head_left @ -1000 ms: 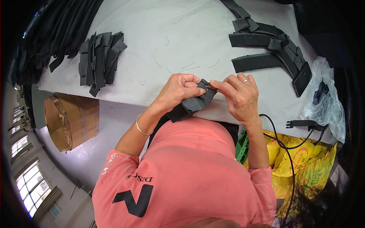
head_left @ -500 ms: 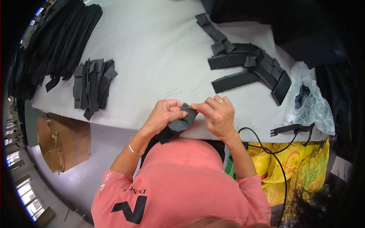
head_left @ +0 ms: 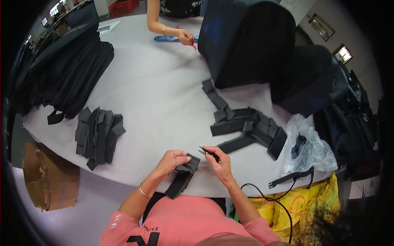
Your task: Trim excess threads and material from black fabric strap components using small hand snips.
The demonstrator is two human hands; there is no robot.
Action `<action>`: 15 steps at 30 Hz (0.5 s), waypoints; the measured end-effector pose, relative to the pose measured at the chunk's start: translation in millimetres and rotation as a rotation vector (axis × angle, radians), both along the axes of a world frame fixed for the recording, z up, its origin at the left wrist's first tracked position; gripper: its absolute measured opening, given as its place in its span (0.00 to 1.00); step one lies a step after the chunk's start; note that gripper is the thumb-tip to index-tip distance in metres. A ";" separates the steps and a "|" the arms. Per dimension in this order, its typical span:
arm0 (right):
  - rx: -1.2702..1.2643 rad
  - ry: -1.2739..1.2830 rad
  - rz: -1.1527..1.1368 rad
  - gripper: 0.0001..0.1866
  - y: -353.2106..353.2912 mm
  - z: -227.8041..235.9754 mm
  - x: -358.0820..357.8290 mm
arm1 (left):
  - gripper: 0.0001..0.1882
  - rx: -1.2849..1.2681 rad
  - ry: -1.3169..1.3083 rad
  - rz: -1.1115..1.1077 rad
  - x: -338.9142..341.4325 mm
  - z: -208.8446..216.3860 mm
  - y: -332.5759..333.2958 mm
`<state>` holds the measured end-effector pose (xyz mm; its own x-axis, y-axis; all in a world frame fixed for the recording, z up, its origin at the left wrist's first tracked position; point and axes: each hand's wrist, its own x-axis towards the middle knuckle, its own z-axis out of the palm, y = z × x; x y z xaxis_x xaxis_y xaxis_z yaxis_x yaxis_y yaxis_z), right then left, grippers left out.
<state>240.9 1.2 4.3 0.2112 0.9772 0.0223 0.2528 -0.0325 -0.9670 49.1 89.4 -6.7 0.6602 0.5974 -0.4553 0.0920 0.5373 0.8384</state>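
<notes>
My left hand [head_left: 169, 164] pinches a black folded fabric strip [head_left: 180, 184] near its upper edge, thumb on top, and the strip hangs down toward my lap at the table's front edge. Just to the right, my right hand [head_left: 221, 167] is closed around small thread snips [head_left: 211, 154]. Their pointed blades stick out toward the upper left, apart from each other and not touching the strip. More black fabric strips [head_left: 99, 137] lie in a pile to the left. A second loose group of strips [head_left: 234, 123] spreads ahead of my right hand.
A dark phone-like slab [head_left: 278, 143], a clear plastic bag [head_left: 310, 147] and a buckle strap [head_left: 289, 178] lie right. Black bags [head_left: 250, 45] stand behind; dark fabric [head_left: 78, 69] is stacked left. Another person's hand [head_left: 186, 37] is across the table. A cardboard box [head_left: 51, 176] stands left.
The view has tilted up, bringing the far table and another person's arm into sight. My right hand has drawn away from the strip, and the snips' blades now show.
</notes>
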 end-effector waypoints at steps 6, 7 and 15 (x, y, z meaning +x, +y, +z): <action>-0.020 0.069 -0.252 0.14 15.7 -39.2 8.3 | 0.10 -0.012 -0.135 -0.033 11.9 -13.5 29.7; 0.010 0.047 -0.265 0.14 16.7 -43.3 7.5 | 0.10 -0.009 -0.157 -0.051 15.0 -16.8 35.0; 0.046 0.168 -0.362 0.14 15.5 -47.5 4.8 | 0.10 -0.199 -0.279 -0.119 47.2 -7.4 65.5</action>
<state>245.7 16.7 -43.2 0.5458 0.8379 0.0004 0.0715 -0.0461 -0.9964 96.3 154.8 -14.1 0.8351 0.4269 -0.3469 -0.0542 0.6915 0.7204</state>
